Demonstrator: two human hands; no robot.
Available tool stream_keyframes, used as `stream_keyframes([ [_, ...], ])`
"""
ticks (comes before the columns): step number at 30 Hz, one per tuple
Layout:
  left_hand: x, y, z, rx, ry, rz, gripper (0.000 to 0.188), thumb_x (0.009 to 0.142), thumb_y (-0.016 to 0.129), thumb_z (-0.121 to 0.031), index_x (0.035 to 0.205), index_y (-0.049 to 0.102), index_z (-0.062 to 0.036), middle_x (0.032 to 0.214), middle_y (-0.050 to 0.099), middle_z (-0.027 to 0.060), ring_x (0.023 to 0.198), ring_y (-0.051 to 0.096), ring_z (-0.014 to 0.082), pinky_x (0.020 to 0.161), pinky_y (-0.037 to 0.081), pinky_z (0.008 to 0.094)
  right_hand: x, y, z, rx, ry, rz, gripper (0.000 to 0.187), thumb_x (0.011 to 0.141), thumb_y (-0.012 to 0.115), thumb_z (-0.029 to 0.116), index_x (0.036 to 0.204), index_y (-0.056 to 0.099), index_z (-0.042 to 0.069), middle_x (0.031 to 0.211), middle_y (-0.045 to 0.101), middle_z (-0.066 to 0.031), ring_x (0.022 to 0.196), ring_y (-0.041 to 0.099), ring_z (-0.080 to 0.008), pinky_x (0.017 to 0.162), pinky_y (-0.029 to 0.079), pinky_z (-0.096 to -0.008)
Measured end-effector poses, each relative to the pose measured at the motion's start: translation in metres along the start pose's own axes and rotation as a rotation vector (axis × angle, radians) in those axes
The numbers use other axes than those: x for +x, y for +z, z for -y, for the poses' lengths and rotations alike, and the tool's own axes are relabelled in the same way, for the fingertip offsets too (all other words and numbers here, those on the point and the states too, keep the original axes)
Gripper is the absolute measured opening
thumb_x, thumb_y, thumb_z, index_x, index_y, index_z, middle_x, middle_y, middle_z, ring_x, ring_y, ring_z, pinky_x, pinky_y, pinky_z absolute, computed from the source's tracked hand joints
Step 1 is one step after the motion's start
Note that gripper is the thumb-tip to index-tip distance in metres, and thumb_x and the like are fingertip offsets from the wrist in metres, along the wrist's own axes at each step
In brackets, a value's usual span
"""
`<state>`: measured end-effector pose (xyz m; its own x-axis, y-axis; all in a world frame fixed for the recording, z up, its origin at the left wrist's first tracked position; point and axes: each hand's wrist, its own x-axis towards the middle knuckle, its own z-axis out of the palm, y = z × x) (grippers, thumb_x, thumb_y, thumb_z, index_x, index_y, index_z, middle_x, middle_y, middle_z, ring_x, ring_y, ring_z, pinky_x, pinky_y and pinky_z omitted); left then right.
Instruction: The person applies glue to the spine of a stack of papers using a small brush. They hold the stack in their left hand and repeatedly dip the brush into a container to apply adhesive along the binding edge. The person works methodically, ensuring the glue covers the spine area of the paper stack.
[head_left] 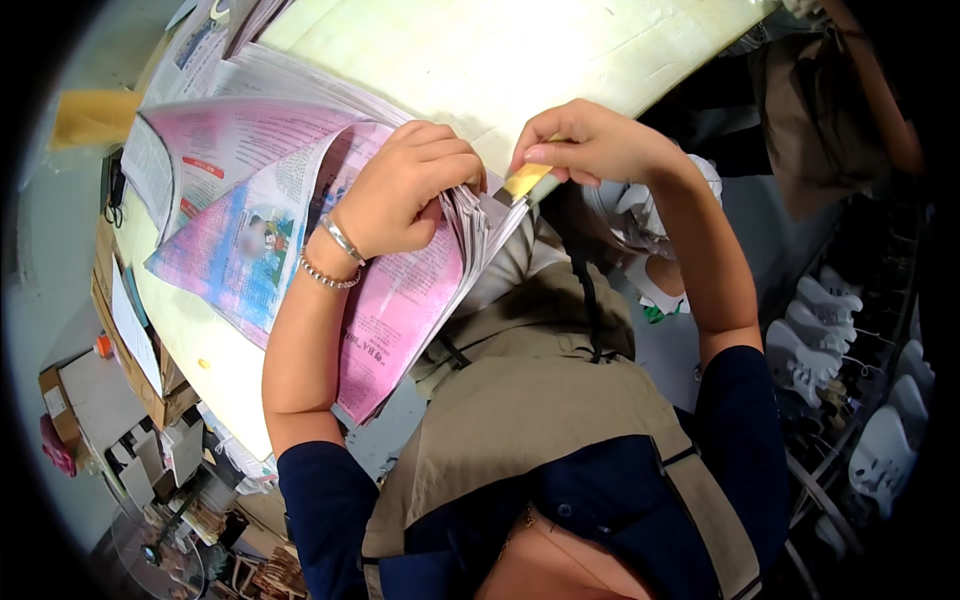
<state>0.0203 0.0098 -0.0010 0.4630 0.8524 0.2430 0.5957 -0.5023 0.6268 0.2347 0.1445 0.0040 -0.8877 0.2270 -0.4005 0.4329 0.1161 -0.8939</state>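
Papers, pink and printed, lie in the middle of the frame. Our left hand is closed on their bent edge, maybe to keep the sheets tight together. Our right hand pinches a small yellow thing at that edge, likely for a careful touch. The pale tabletop holds them up. White pieces sit at the right of the frame.
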Motion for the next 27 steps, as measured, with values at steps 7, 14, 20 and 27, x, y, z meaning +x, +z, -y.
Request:
stream_keyframes([
  [7,-0.001,0.000,0.002,-0.018,0.013,-0.022,0.030,0.045,0.043,-0.009,0.073,0.051,-0.0064,0.086,0.065,0.0048,0.082,0.053,0.0295,0.080,0.039,0.0360,-0.004,-0.001,-0.001,-0.030,-0.012,0.011,0.019,0.093,0.056,0.016,0.101,0.070,0.005,0.064,0.055,-0.0028,0.044,0.044,-0.0061,0.044,0.036,-0.0214],
  [14,-0.002,-0.002,0.005,-0.013,0.021,-0.010,0.024,0.048,0.050,-0.016,0.070,0.052,-0.0077,0.087,0.067,0.0040,0.082,0.053,0.0274,0.080,0.040,0.0353,-0.004,0.017,0.000,0.034,-0.028,0.010,0.019,0.096,0.054,0.014,0.100,0.068,0.003,0.063,0.052,0.0002,0.045,0.042,-0.0040,0.043,0.033,-0.0192],
  [20,-0.002,0.002,0.008,-0.020,0.067,-0.073,0.020,0.051,0.052,-0.013,0.070,0.051,-0.0078,0.083,0.065,0.0039,0.080,0.054,0.0266,0.080,0.040,0.0360,-0.008,0.020,-0.009,0.020,-0.056,0.015,0.018,0.096,0.053,0.013,0.101,0.067,0.002,0.065,0.054,-0.0007,0.045,0.043,-0.0036,0.042,0.033,-0.0186],
  [27,-0.006,0.000,0.012,-0.062,0.083,-0.070,0.012,0.060,0.057,-0.011,0.069,0.052,-0.0081,0.076,0.061,0.0032,0.073,0.055,0.0227,0.076,0.040,0.0352,-0.014,0.058,-0.008,0.118,-0.044,-0.050,0.018,0.095,0.057,0.016,0.099,0.068,0.003,0.062,0.057,-0.0021,0.043,0.047,-0.0060,0.042,0.037,-0.0222],
])
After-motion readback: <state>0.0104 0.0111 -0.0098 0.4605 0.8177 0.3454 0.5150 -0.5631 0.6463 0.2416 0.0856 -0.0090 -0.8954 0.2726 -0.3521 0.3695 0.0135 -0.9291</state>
